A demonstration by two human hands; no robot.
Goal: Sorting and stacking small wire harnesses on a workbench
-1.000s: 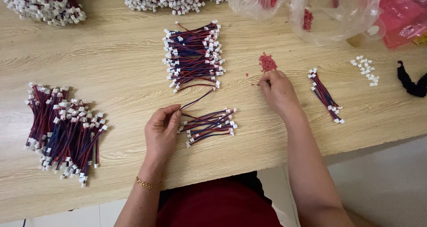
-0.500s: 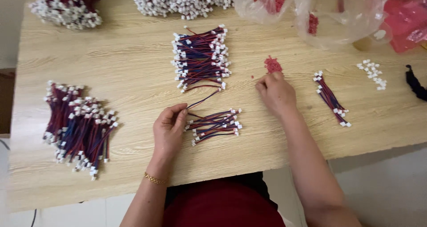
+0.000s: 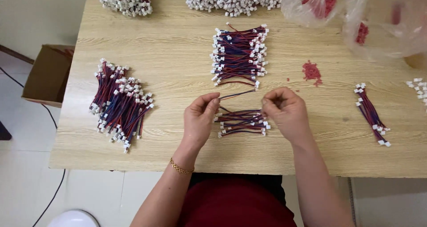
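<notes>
A single thin wire (image 3: 237, 94) stretches between the two hands, above a small bundle of wires (image 3: 241, 122) lying on the wooden table (image 3: 178, 66). The left hand (image 3: 199, 120) pinches the wire's left end between thumb and fingertips; the right hand (image 3: 286, 112) is curled closed near its right end, but its fingers hide the grip and the plug there. Just beyond the wire lies a larger stack of wires (image 3: 239, 55). A heap of wires (image 3: 120, 102) sits well apart to the left, a short bundle (image 3: 371, 115) to the right. Piles at the far edge and clear bags (image 3: 356, 13) are cut off by the frame. Bare wood lies open around the red bits (image 3: 312, 71).
</notes>
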